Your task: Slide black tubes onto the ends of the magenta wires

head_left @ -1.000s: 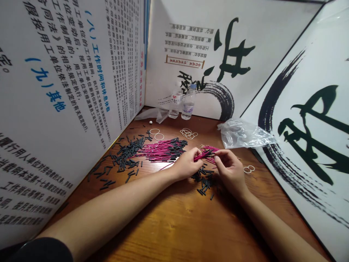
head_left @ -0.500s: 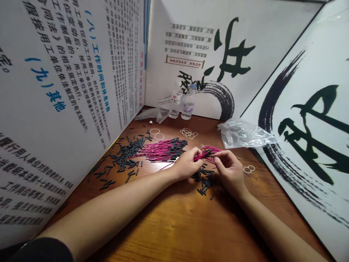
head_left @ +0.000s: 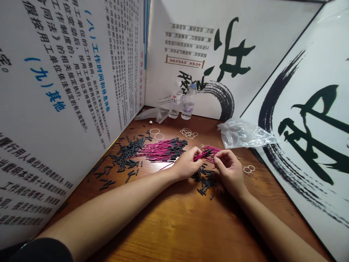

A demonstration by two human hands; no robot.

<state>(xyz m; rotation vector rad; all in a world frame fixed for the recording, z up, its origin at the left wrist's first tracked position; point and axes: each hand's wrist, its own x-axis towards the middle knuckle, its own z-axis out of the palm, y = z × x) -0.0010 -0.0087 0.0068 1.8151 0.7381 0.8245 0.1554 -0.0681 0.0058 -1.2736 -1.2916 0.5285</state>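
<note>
My left hand (head_left: 188,163) is closed around a small bundle of pink wires (head_left: 200,156) with black sleeves on their ends. Close by on the right, my right hand (head_left: 230,169) has its thumb and fingertips pinched together at the bundle's sleeved tips; what lies between them is too small to make out. Behind both hands lie loose pink wires with bare gold-coloured ends (head_left: 211,147). Short black tubes (head_left: 205,182) are scattered below the hands. To the left rests a large pile of pink wires with black ends (head_left: 163,150).
More black tubes (head_left: 127,154) spread over the table (head_left: 174,222) at left. Rubber bands (head_left: 188,134) lie behind the wires, with two more rings (head_left: 249,169) at right. Two plastic bottles (head_left: 188,105) and a clear plastic bag (head_left: 244,134) stand near the printed panels (head_left: 191,14).
My right hand's fingertips have shifted very slightly from the bundle's tips. The left hand and its wires stay almost in place.
</note>
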